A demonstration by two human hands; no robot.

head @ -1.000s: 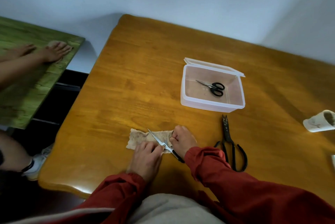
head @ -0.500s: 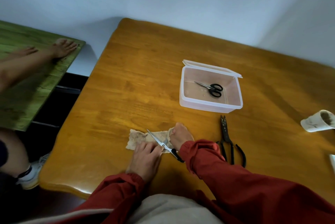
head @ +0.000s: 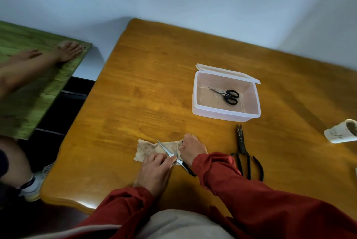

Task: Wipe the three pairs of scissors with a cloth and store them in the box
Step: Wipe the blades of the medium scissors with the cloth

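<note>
A beige cloth [head: 145,149] lies flat near the table's front edge. Across it rests a small pair of scissors [head: 167,150] with silver blades pointing up-left and a black handle toward me. My left hand [head: 154,171] lies on the cloth and pinches the scissors near the pivot between thumb and forefinger. My right hand [head: 192,148] is a fist gripping the cloth's bunched right end. A second small black-handled pair [head: 226,94] lies inside the open translucent box [head: 222,115]. Large black shears [head: 244,153] lie on the table to the right of my right hand.
The orange wooden table [head: 154,93] has a white paper roll [head: 341,132] on its side at the right edge. Another person's bare feet [head: 65,52] rest on a green bench [head: 29,93] to the left, with their shoe [head: 36,184] near the table corner.
My right hand has shifted slightly along the cloth's right end. The left hand and the scissors stay where they were. The other person's feet moved a little.
</note>
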